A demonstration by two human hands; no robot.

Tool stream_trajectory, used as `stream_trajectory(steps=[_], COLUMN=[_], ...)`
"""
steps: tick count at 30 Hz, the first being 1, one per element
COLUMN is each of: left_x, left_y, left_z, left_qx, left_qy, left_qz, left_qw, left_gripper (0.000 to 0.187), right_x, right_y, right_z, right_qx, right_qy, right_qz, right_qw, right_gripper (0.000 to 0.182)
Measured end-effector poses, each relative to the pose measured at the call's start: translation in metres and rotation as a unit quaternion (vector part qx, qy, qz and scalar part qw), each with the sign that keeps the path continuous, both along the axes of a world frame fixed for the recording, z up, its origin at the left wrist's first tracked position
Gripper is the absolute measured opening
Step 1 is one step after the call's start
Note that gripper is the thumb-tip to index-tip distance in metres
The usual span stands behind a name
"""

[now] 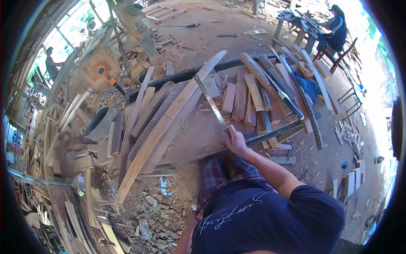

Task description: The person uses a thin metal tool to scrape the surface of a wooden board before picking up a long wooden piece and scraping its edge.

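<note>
My right hand (236,140) is closed around the near end of a long, flat steel ruler (211,102), which slants up and to the left over the worktable (198,142). Just left of the ruler lies a long, curved wooden plank (170,111), crossing the table and reaching past its near left edge. My left hand (192,219) hangs low beside my hip, against the plaid shorts (211,173); its fingers are mostly hidden there.
Short wooden blocks (239,101) and a bow saw (289,98) lie on the table's right part. A round fan (101,70) stands at the left. A seated person (335,29) works at the far right; another person (51,63) is far left. Wood scraps (165,218) litter the ground.
</note>
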State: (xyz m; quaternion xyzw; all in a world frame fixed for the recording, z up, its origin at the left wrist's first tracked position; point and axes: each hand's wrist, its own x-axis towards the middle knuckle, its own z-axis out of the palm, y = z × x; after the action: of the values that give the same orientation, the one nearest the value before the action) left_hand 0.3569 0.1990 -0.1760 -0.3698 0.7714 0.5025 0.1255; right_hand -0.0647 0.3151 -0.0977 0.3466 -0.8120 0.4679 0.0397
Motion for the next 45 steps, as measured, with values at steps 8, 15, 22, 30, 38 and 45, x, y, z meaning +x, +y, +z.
stream_trajectory(steps=[8,15,22,30,38,45], left_x=[-0.017,-0.001,-0.05,-0.258,-0.358,-0.368], left_y=[0.024,0.011,-0.021,-0.13,-0.177,-0.171], left_z=[0.046,0.002,0.017,0.157,0.145,0.152], left_qx=[0.054,-0.07,-0.221,-0.388,-0.56,-0.553], left_qy=[0.089,0.07,0.098,0.293,0.149,0.071], left_qz=[0.127,0.006,-0.004,0.077,0.204,0.233], left_qw=[0.986,0.995,0.97,0.87,0.789,0.796], left_gripper=[0.04,0.029,0.01,0.024,0.017,0.021], right_x=[0.003,0.002,0.006,0.021,0.022,0.027], right_y=[-0.002,-0.003,-0.013,-0.079,-0.112,-0.106], right_z=[0.001,-0.002,0.009,0.057,0.06,0.063], right_qx=[0.025,-0.006,0.038,0.115,0.17,0.238], right_qy=[0.01,0.009,-0.007,-0.01,0.013,0.02], right_qz=[-0.032,-0.026,0.011,0.097,0.117,0.122], right_qw=[0.999,1.0,0.999,0.989,0.978,0.963], right_gripper=[0.022,0.023,0.02,0.02,0.021,0.019])
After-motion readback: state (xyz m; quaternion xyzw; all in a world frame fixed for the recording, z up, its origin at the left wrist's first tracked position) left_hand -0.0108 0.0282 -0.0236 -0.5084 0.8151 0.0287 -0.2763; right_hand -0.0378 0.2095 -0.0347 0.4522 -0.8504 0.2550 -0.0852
